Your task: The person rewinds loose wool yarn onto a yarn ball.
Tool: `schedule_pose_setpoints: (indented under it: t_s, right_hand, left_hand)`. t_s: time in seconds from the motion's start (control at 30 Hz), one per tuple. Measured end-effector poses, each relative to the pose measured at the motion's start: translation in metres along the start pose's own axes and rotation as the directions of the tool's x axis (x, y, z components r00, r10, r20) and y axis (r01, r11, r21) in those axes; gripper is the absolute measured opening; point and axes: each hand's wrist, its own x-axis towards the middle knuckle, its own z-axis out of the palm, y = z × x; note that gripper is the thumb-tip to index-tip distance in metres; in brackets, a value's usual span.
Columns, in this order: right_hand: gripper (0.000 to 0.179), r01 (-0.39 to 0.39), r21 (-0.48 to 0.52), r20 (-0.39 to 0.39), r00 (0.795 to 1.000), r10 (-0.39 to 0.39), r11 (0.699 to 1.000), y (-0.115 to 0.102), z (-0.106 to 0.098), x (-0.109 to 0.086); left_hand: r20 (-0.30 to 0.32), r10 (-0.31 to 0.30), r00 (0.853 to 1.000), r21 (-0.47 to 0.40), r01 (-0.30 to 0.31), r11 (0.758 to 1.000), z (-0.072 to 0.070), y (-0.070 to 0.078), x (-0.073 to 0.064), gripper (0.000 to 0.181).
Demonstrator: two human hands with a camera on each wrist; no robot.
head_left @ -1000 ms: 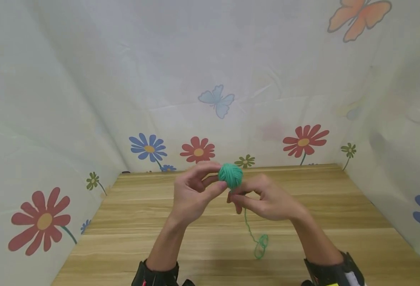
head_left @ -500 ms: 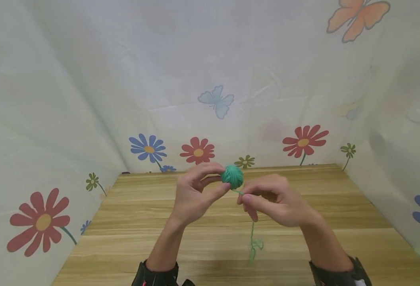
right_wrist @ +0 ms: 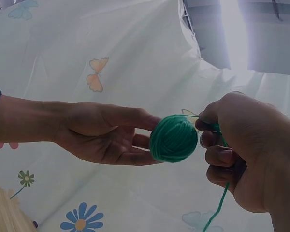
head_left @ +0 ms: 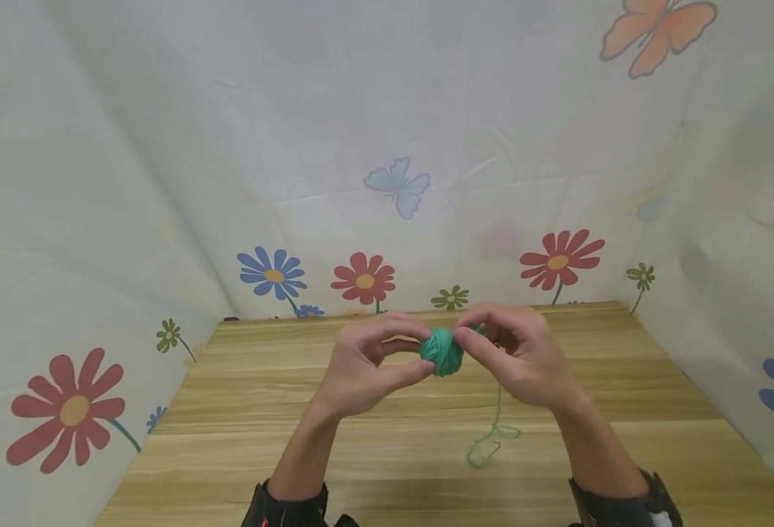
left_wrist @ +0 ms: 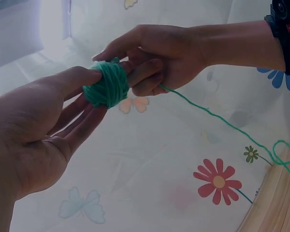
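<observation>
A small ball of green yarn (head_left: 442, 352) is held up above the wooden table, between my two hands. My left hand (head_left: 367, 362) grips its left side between thumb and fingertips, as the left wrist view also shows. On the other side my right hand (head_left: 521, 355) pinches the strand between thumb and forefinger, close against the ball. In the right wrist view a short length of yarn runs from the top of the yarn ball (right_wrist: 174, 138) to that pinch. From the right hand the loose yarn tail (head_left: 497, 410) hangs down, ending in loops low over the table.
The wooden table (head_left: 282, 446) spreads under both hands. A pale cloth (head_left: 295, 146) printed with flowers and butterflies walls it at the back and on both sides. Black straps with devices (head_left: 617, 505) sit round both wrists.
The right hand pulled the strand out to the right, then rose and came back against the ball. The ball and left hand shifted slightly right and lower; the hanging tail swung right.
</observation>
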Motion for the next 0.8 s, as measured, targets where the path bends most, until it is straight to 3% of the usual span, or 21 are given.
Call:
schedule_pose_setpoints:
  t_s: [0.2,0.37,0.5,0.67,0.8]
  right_hand:
    - [0.022,-0.120,-0.107,0.023,0.992,0.123,0.987,0.005,-0.001,-0.001]
    - [0.021,-0.249,-0.129,0.084,0.962,0.260,0.960,0.013,-0.003,-0.001]
    - [0.016,-0.327,-0.173,0.063,0.938,0.341,0.929,0.018,-0.003,-0.001]
    - [0.013,-0.358,-0.191,0.019,0.930,0.368,0.914,0.020,-0.002,-0.001]
    - [0.015,-0.310,-0.202,0.113,0.935,0.337,0.929,0.021,0.001,-0.001]
  left_hand:
    - [0.018,0.008,1.000,-0.064,-0.007,0.998,-0.003,-0.007,-0.004,0.039]
    - [0.034,0.021,0.999,-0.092,-0.018,0.996,-0.003,-0.007,-0.003,0.037]
    - [0.039,0.017,0.999,-0.103,-0.013,0.995,-0.002,-0.006,-0.003,0.036]
    - [0.032,0.014,0.999,-0.130,-0.010,0.991,-0.002,-0.006,-0.003,0.034]
    - [0.002,0.034,0.999,-0.138,-0.033,0.990,-0.002,-0.006,-0.003,0.032]
